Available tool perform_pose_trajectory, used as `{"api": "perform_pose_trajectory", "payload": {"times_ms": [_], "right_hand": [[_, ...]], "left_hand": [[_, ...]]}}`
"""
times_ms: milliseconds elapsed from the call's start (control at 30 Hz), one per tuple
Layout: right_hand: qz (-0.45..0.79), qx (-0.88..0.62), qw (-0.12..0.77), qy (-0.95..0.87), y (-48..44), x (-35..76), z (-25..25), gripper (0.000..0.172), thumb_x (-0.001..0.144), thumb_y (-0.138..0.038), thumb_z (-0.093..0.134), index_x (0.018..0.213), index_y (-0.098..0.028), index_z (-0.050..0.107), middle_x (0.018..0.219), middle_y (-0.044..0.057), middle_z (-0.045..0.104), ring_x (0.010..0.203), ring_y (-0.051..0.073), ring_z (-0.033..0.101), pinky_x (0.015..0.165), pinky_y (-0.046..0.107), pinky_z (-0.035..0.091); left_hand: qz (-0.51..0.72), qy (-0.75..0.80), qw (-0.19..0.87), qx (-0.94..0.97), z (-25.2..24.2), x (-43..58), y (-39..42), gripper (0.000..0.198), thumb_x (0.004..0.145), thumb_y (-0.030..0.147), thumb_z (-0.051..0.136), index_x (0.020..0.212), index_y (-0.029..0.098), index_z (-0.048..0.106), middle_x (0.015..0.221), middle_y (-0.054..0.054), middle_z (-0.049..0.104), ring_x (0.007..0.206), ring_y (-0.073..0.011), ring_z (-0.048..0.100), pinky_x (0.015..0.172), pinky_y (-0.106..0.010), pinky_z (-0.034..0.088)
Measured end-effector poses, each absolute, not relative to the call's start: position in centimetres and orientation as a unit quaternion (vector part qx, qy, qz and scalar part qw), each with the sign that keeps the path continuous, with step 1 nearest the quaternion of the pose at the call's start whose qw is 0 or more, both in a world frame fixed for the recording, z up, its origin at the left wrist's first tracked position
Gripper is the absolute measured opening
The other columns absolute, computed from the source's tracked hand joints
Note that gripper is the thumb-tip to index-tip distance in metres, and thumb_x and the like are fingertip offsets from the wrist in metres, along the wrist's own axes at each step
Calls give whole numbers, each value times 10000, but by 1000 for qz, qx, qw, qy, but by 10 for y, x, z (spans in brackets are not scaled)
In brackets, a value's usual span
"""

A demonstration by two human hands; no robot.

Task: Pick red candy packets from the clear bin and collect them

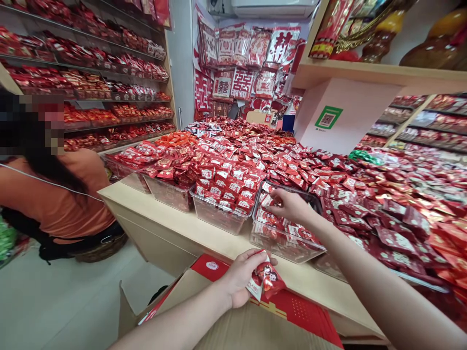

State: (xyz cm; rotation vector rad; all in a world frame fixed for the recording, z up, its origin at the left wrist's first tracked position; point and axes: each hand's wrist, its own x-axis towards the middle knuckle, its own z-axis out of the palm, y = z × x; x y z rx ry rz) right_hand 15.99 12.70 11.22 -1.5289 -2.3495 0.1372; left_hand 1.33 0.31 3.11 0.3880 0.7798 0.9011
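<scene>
"Where might this come unstuck first?"

"At the left hand (242, 278), I'd say. Its fingers and thumb are closed round some red packets (272, 279), which hang out past the fingertips. If the grip eases, or more are crammed in, the outer one could slip onto the red panel (310, 311) below."

"And the right hand (294, 206)?"

"It is over the clear bin (284, 245) on the table (175, 218), fingers bent down at the packets inside. I can't tell whether it has pinched one."

"So what's the risk there?"

"A careless pinch could bring up two at once, since they lie overlapped and the wrappers look slick. The bin also stands by the table's near edge, so a wrist catching its rim might drag it forward."

"Anything to the right?"

"The maroon packets (379, 218) are heaped high, close beside the right forearm. A brush of the arm could send some sliding, perhaps into the wrong bin."

"And to the left?"

"The next bin (221, 216) is piled full too; a jolt might shake its top row loose."
</scene>
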Motion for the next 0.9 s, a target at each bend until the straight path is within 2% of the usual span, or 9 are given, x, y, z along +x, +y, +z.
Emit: {"api": "perform_pose_trajectory", "payload": {"times_ms": [67, 133, 233, 333, 400, 500, 567, 700, 900], "right_hand": [[86, -549, 230, -799, 108, 161, 125, 345, 676, -416, 533, 919, -171, 513, 637, 5, 572, 522, 115, 487, 486, 225, 347], [173, -529, 250, -792, 80, 158, 128, 349, 693, -423, 518, 924, -162, 500, 598, -3, 555, 485, 105, 471, 453, 221, 344], [274, -505, 206, -792, 34, 148, 114, 265, 701, -375, 525, 865, -170, 493, 571, -17, 550, 449, 92, 463, 417, 208, 329], [319, -486, 137, -802, 11, 147, 101, 188, 718, -339, 505, 819, -182, 525, 584, -11, 578, 482, 104, 503, 447, 209, 364], [310, -490, 114, -807, 17, 154, 104, 193, 736, -342, 476, 816, -187, 559, 639, 6, 613, 552, 122, 546, 511, 220, 402], [172, -544, 136, -810, 53, 164, 112, 219, 744, -337, 451, 822, -189, 593, 778, 38, 643, 686, 159, 576, 631, 254, 418], [109, -547, 94, -825, 81, 166, 112, 206, 721, -308, 472, 818, -189, 609, 812, 47, 649, 725, 179, 578, 662, 268, 408], [131, -500, -26, -855, 117, 160, 97, 182, 671, -256, 512, 804, -200, 623, 778, 28, 654, 682, 162, 572, 595, 230, 392], [144, -498, -98, -849, 127, 155, 94, 116, 654, -214, 497, 712, -178, 591, 646, 12, 599, 590, 131, 505, 505, 212, 334]], "left_hand": [[430, 353, 818, 147, 32, 11, 5, 220, 673, 247, 619, 849, 143, 540, 787, -57, 633, 552, -110, 567, 531, -232, 446], [430, 324, 832, 133, 32, 10, 5, 273, 690, 318, 605, 893, 154, 526, 801, -57, 629, 554, -119, 569, 528, -245, 445], [430, 218, 863, 152, 31, 11, 2, 394, 696, 449, 562, 945, 147, 521, 830, -74, 619, 623, -145, 588, 602, -277, 451], [425, 160, 871, 189, 28, 14, -3, 344, 696, 356, 600, 944, 129, 528, 794, -74, 615, 663, -158, 598, 669, -296, 446], [408, 193, 872, 188, 26, 16, -5, 295, 684, 271, 622, 927, 136, 523, 751, -59, 613, 618, -159, 599, 647, -316, 452], [391, 241, 872, 171, 21, 17, -4, 307, 649, 225, 644, 915, 152, 510, 729, -46, 608, 597, -166, 600, 622, -340, 457], [390, 261, 865, 176, 19, 17, -4, 319, 618, 207, 663, 893, 144, 514, 727, -48, 608, 602, -165, 599, 619, -333, 457], [387, 307, 846, 200, 16, 18, -3, 333, 580, 210, 685, 864, 123, 535, 723, -58, 609, 610, -148, 588, 592, -277, 445], [368, 307, 854, 204, 14, 18, -2, 361, 550, 231, 699, 859, 125, 546, 723, -56, 612, 612, -146, 584, 597, -279, 441]]}}
